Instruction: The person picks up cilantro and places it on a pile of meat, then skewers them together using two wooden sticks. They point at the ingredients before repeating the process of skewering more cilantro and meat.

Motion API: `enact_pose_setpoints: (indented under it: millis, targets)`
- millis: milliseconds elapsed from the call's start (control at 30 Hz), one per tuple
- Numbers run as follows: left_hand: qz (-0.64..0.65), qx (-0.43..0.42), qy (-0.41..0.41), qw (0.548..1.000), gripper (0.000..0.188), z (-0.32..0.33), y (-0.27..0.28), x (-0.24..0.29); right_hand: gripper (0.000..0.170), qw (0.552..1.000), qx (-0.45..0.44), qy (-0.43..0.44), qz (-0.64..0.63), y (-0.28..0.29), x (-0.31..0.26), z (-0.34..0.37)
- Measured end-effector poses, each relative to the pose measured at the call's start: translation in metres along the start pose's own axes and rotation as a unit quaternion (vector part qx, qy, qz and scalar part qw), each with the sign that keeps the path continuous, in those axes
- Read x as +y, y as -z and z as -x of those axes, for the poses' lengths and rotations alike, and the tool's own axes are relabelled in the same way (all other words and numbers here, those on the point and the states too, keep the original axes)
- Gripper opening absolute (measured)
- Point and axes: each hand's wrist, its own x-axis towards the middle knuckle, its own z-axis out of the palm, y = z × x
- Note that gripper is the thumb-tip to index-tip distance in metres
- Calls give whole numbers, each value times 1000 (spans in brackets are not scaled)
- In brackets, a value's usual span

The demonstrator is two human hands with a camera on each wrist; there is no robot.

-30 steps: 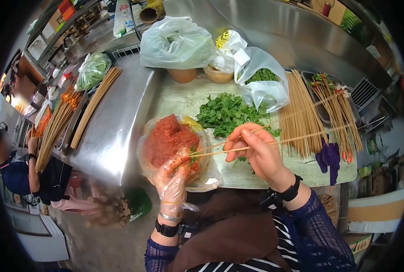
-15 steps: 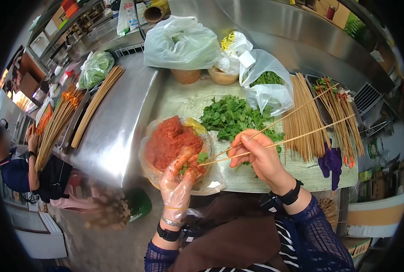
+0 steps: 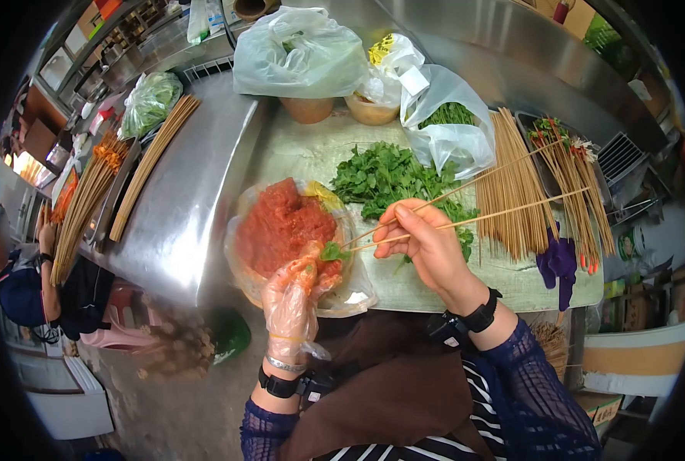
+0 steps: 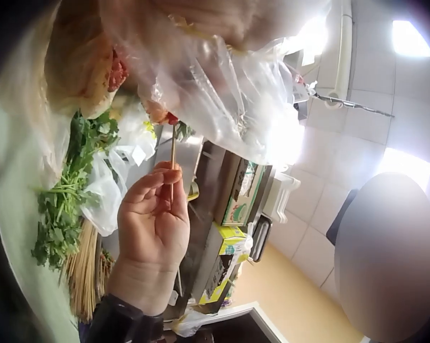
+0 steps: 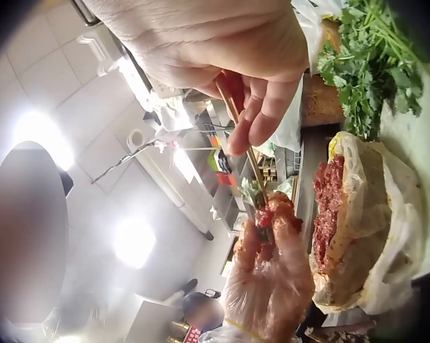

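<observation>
The left hand (image 3: 290, 300), in a clear plastic glove, curls its fingers round a small red lump of meat (image 5: 264, 214) with a green leaf (image 3: 332, 251), at the near right edge of the round, plastic-lined bowl (image 3: 235, 250) of red minced meat (image 3: 287, 227). Right of the bowl, the bare right hand (image 3: 428, 250) pinches two thin, pale wooden skewers (image 3: 512, 210), their tips at the leaf. Leafy green herbs (image 3: 385, 178) lie beyond the bowl's right side.

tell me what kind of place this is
Probably a small commercial kitchen or skewer stall's prep area: there's a mound of what looks like minced meat, a big pile of wooden skewers and a steel counter.
</observation>
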Motion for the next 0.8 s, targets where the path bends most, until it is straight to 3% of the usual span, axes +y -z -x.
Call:
enact_pose_setpoints:
  millis: [233, 467, 633, 800]
  targets:
    - [56, 17, 2, 998, 26, -5, 0, -2, 26, 999, -30, -25, -11, 2, 1, -7]
    - [108, 24, -21, 994, 30, -15, 11, 0, 26, 998, -27, 50, 7, 0, 2, 17]
    - [128, 34, -26, 991, 29, -16, 6, 1, 22, 978, -51, 157, 130, -18, 6, 25]
    - [146, 36, -29, 988, 29, -15, 7, 1, 21, 968, -57, 187, 157, -21, 13, 27]
